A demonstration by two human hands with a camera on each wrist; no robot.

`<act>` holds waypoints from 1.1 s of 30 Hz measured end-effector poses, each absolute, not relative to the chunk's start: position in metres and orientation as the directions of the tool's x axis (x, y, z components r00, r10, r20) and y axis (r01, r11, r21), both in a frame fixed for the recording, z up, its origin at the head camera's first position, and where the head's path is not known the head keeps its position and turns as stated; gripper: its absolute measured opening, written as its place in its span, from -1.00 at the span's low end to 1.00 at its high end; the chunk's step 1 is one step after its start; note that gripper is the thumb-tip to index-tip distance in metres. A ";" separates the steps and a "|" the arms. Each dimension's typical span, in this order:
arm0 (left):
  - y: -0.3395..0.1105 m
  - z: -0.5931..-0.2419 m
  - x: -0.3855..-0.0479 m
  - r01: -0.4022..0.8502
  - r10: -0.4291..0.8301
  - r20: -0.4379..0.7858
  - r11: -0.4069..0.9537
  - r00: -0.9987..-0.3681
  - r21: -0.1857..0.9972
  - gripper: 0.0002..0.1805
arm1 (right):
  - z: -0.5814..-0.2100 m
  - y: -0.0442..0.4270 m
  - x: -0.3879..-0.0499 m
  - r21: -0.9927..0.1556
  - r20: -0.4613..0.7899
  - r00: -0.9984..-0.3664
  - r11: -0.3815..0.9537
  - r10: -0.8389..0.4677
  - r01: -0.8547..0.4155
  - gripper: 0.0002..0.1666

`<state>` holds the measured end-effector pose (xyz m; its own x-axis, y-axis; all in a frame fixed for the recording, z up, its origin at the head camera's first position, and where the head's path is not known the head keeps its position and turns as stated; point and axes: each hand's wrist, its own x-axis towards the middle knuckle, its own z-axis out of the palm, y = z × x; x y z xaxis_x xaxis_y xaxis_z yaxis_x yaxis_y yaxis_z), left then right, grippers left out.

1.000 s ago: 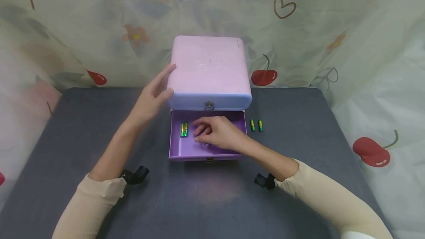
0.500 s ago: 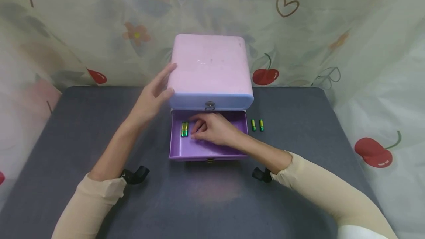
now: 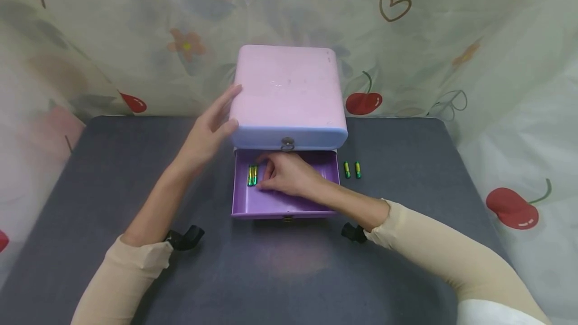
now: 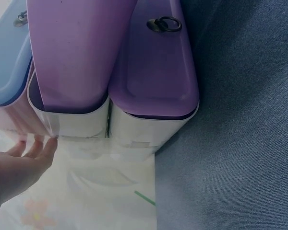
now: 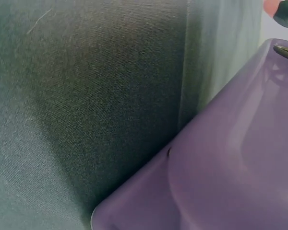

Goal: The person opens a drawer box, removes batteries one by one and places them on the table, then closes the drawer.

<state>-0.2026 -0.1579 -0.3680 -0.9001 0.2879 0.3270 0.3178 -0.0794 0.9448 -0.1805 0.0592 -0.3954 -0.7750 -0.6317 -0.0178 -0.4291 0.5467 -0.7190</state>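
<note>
Reaching inside the drawer (image 3: 280, 204): right hand (image 3: 289, 175), thumb and forefinger apart, contact unclear, beside two batteries (image 3: 252, 175) at drawer's left. Probably light, rigid, slick; hold by ends. Left hand (image 3: 203, 137), spread, touches cabinet (image 3: 289, 89).

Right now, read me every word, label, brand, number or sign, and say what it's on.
"appy", on the curtain; a letter before it, likely "h", is cut by the head view's top edge.
Batteries: any print is too small to read.
Pink box top: faint marks, unreadable.
</note>
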 end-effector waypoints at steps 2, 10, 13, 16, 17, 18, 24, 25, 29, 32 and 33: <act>-0.158 -0.368 -0.203 0.319 0.288 0.329 -0.080 -0.899 0.944 -0.31 | -0.396 0.058 -0.181 -0.711 -0.016 -0.779 0.555 -0.627 -0.432 -0.45; -0.157 -0.368 -0.201 0.315 0.281 0.327 -0.087 -0.902 0.945 -0.29 | -0.397 0.055 -0.181 -0.669 -0.023 -0.792 0.598 -0.610 -0.442 -0.43; -0.157 -0.368 -0.201 0.318 0.279 0.329 -0.085 -0.902 0.944 -0.31 | -0.398 0.053 -0.181 -0.646 -0.020 -0.791 0.612 -0.612 -0.457 -0.44; -0.157 -0.368 -0.201 0.320 0.279 0.330 -0.081 -0.902 0.944 -0.34 | -0.398 0.053 -0.181 -0.636 -0.015 -0.789 0.615 -0.614 -0.466 -0.46; -0.157 -0.368 -0.202 0.318 0.279 0.328 -0.079 -0.903 0.945 -0.35 | -0.398 0.053 -0.181 -0.635 -0.013 -0.789 0.614 -0.615 -0.468 -0.47; -0.157 -0.368 -0.202 0.318 0.280 0.326 -0.076 -0.903 0.945 -0.35 | -0.399 0.054 -0.181 -0.637 -0.012 -0.787 0.612 -0.616 -0.470 -0.47; -0.158 -0.368 -0.202 0.318 0.283 0.324 -0.066 -0.903 0.946 -0.35 | -0.399 0.058 -0.181 -0.677 0.010 -0.764 0.558 -0.646 -0.480 -0.49; -0.157 -0.368 -0.202 0.318 0.283 0.324 -0.067 -0.903 0.946 -0.35 | -0.399 0.058 -0.181 -0.685 0.016 -0.759 0.546 -0.651 -0.483 -0.50; -0.157 -0.368 -0.202 0.320 0.280 0.325 -0.067 -0.903 0.945 -0.35 | -0.398 0.061 -0.180 -0.693 0.034 -0.738 0.516 -0.674 -0.504 -0.51; -0.157 -0.368 -0.202 0.318 0.278 0.322 -0.063 -0.905 0.946 -0.36 | -0.398 0.063 -0.179 -0.684 0.041 -0.720 0.505 -0.693 -0.526 -0.51; -0.157 -0.368 -0.202 0.317 0.278 0.321 -0.062 -0.905 0.946 -0.37 | -0.397 0.064 -0.178 -0.685 0.041 -0.714 0.501 -0.699 -0.530 -0.51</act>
